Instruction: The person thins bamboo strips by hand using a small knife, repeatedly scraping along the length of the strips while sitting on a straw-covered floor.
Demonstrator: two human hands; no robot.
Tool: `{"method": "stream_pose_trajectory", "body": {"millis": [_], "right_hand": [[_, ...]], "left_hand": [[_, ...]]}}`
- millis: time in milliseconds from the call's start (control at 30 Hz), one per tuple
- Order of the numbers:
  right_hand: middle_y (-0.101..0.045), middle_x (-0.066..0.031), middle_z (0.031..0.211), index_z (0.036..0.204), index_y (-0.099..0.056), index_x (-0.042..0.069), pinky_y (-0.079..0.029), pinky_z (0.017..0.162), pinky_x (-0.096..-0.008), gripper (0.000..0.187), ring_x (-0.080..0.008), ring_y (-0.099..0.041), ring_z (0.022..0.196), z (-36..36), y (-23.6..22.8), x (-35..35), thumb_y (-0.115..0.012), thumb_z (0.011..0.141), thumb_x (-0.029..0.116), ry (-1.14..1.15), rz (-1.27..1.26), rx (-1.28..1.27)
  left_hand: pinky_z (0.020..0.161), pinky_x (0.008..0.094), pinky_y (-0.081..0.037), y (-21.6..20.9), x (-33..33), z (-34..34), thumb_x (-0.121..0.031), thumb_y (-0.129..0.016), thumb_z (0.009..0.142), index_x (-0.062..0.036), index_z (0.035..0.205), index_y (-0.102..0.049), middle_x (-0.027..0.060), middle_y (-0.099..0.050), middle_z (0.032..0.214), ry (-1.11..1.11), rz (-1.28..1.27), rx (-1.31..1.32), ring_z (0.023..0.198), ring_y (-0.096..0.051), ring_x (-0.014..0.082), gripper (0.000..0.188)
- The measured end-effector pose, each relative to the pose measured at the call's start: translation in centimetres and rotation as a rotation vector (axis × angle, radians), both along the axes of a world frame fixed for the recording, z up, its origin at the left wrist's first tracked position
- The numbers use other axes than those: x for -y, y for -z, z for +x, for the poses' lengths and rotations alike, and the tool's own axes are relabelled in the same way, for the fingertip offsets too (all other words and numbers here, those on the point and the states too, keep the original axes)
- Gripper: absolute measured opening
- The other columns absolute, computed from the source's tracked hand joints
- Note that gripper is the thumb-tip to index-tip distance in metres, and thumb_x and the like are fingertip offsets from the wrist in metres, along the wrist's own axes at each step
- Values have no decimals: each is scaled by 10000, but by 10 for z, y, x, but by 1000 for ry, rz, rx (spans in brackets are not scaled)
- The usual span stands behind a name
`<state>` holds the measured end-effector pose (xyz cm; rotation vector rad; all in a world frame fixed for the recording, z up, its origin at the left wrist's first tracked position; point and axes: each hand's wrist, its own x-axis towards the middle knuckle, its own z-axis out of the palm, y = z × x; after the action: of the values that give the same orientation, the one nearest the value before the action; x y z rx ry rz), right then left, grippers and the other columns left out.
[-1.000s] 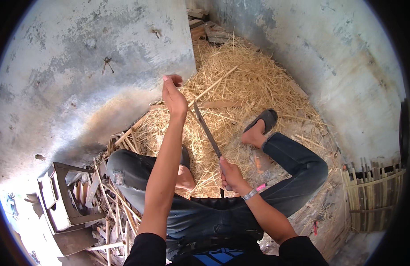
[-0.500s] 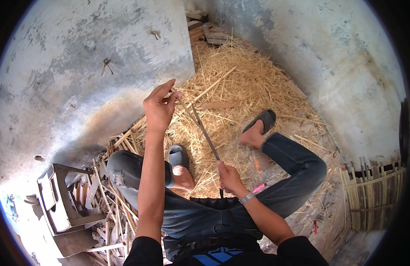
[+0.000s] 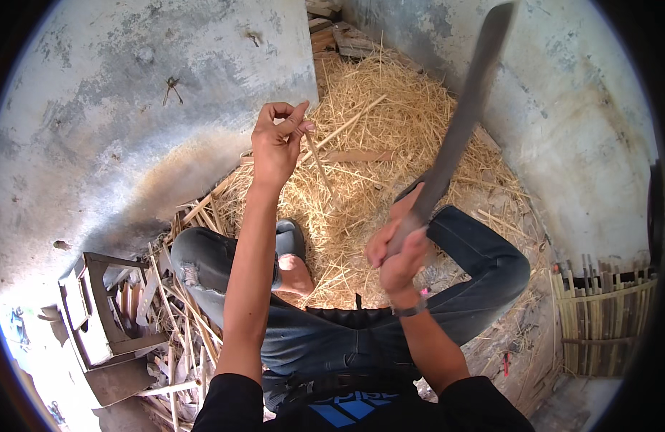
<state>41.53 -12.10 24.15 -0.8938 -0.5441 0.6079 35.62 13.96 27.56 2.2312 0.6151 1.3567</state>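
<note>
And here's the left hand, up in front of the near end of the straw, thumb and fingers pinching the top of a thin, pale-brown wooden strip that slants down to the right, its lower end in the air over the heap. Over on the other side, the right hand has its fingers wrapped around the grip of a long, dark grey metal machete, blade raised, tip high toward the upper right (a fair bit of blur on it). Blade and strip are well apart! A silvery metal watch sits on that right wrist. Beneath it all, a big heap of yellow straw-like shavings fills the corner, with a longer straw-coloured stick and a flat brown board lying on it. A dark grey rubber slipper shows on the left foot, between the knees. Far right, a slatted bamboo basket stands near the mottled grey wall.
</note>
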Motion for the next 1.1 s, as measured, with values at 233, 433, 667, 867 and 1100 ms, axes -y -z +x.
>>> {"method": "stream_pose_trajectory", "body": {"millis": [233, 433, 667, 867, 1100], "right_hand": [[-411, 16, 510, 694, -459, 109, -358, 369, -292, 579, -103, -420, 378, -20, 107, 51, -542, 1026, 576, -333, -966, -109], [-411, 23, 534, 697, -449, 132, -343, 380, -270, 567, -84, -408, 402, -10, 118, 48, -530, 1029, 584, -352, -968, -163], [-395, 41, 548, 734, -483, 123, -341, 382, -255, 534, -71, -379, 403, -16, 119, 46, -543, 1032, 563, -325, -989, 40], [-355, 49, 538, 777, -477, 128, -379, 437, -296, 562, -82, -335, 386, -3, 93, 35, -483, 1025, 632, -518, -805, -546], [-385, 15, 560, 852, -474, 86, -388, 466, -278, 624, -101, -348, 404, 28, 67, -4, -455, 1005, 690, -446, -642, -682]], "left_hand": [[757, 316, -559, 19, 10, -7, -57, -783, 866, -102, 1144, -785, 112, -671, 1048, 35, -88, -76, 892, -681, 224, 281], [614, 297, -587, 64, 37, 1, -146, -823, 861, -27, 1021, -755, 101, -703, 1057, -17, -220, -6, 859, -708, 198, 210], [552, 249, -518, 6, 20, 1, -119, -726, 964, -27, 1199, -666, 64, -669, 955, -30, -351, 203, 742, -642, 94, 259], [599, 265, -529, -6, -2, -1, -102, -671, 998, -5, 1280, -638, 39, -674, 909, 184, -474, 22, 690, -591, 69, 300], [594, 280, -518, 1, -9, 26, -70, -694, 966, -34, 1267, -662, 68, -708, 828, 123, -368, 3, 630, -639, 102, 304]]}}
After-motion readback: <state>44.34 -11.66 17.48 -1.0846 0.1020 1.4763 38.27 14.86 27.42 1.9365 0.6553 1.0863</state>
